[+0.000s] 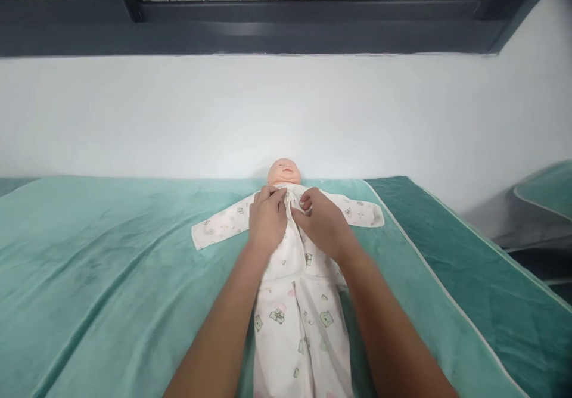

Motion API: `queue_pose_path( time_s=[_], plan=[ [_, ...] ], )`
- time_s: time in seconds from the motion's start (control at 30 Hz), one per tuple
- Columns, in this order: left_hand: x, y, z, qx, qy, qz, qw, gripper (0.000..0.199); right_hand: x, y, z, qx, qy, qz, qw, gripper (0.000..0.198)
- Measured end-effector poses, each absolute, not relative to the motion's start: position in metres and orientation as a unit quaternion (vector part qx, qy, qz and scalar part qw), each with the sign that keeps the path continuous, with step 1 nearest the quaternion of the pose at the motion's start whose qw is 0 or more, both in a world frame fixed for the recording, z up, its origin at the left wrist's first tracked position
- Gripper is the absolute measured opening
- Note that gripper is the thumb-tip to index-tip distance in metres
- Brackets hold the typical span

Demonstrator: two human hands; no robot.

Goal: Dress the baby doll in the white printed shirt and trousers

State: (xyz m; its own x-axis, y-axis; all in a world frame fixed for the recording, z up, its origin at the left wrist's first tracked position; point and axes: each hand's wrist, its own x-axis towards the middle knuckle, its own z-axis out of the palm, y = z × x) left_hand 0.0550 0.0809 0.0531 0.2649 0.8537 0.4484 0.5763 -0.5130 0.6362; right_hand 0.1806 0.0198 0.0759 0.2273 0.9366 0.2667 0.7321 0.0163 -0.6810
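Observation:
A baby doll [285, 172] lies face up with its head toward the wall, dressed in a white printed romper [286, 320]. The romper's sleeves stretch out to both sides and its legs run toward me. At the upper chest my left hand [269, 218] pinches the edge of the front opening, just below the collar. Across from it, my right hand [322, 219] has thumb and fingers curled together on the other edge. The fastening between the fingers is too small to make out.
A teal blanket [111, 279] with soft folds spreads under the doll. Darker green cloth [500, 279] lies at the right. Behind stands a white wall [201, 112] below a dark-framed window [290, 31] with bars.

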Motion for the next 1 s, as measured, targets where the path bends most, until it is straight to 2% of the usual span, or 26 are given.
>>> queue_pose_path(
  time_s=[0.2,0.37,0.5,0.73,0.83,1.0],
  plan=[
    [0.051,0.066,0.050,0.724,0.427,0.488,0.237,0.021,0.158,0.010,0.080,-0.733,-0.625,0.044,0.264,0.009],
    [0.053,0.070,0.052,0.702,0.432,0.489,0.286,0.014,0.154,0.018,0.081,-0.765,-0.598,0.050,0.233,0.010],
    [0.054,0.073,0.053,0.697,0.444,0.476,0.302,0.009,0.169,0.024,0.079,-0.741,-0.600,0.103,0.284,0.015],
    [0.051,0.073,0.053,0.715,0.434,0.454,0.308,0.006,0.196,0.026,0.075,-0.601,-0.506,0.367,0.498,0.018],
    [0.049,0.074,0.055,0.719,0.419,0.451,0.323,0.008,0.196,0.024,0.076,-0.570,-0.491,0.401,0.522,0.018],
    [0.047,0.079,0.056,0.707,0.419,0.448,0.352,0.011,0.195,0.025,0.076,-0.572,-0.491,0.410,0.513,0.018]
  ],
)
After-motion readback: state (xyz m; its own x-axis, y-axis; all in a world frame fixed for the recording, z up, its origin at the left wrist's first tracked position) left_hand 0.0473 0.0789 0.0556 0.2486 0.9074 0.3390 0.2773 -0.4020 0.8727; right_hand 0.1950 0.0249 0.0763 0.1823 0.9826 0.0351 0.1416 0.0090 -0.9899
